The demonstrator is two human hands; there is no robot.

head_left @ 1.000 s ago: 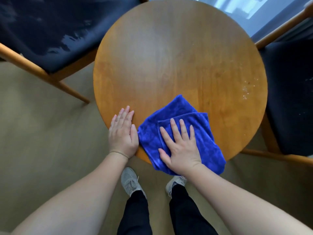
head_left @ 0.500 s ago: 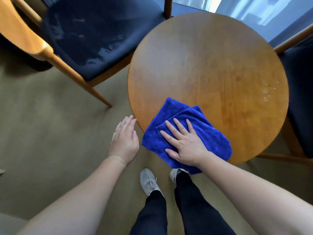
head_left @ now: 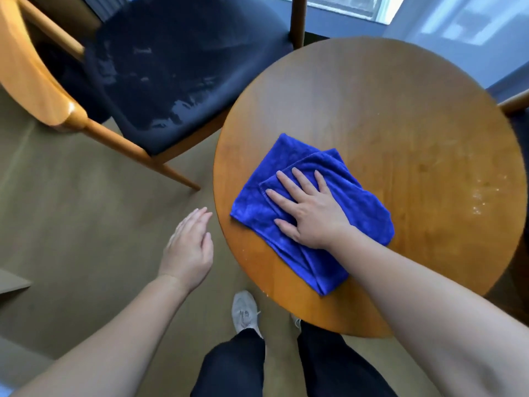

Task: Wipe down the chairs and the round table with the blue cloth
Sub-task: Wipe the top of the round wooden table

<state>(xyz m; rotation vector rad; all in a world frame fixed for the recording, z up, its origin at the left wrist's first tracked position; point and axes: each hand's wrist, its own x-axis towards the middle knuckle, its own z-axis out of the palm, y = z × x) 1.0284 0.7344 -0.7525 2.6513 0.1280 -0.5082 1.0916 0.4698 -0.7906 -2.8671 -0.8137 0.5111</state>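
A folded blue cloth (head_left: 352,196) lies on the round wooden table (head_left: 386,116), near its left front part. My right hand (head_left: 309,213) presses flat on the cloth with its fingers spread. My left hand (head_left: 187,247) hovers open over the floor just left of the table's rim and touches nothing. A wooden chair with a dark blue seat (head_left: 183,70) stands at the back left, and wet streaks shine on the seat. Only a wooden rail of a second chair (head_left: 515,103) shows at the right edge.
Small pale specks (head_left: 481,196) dot the table's right side. My feet in grey shoes (head_left: 244,313) stand on the beige floor in front of the table. A window (head_left: 357,4) lies beyond the chair. A grey object's corner (head_left: 11,282) shows at the left edge.
My left hand came off the table's edge and now hangs beside it. The right hand slid the cloth up from the front rim, farther onto the table. The view swung left.
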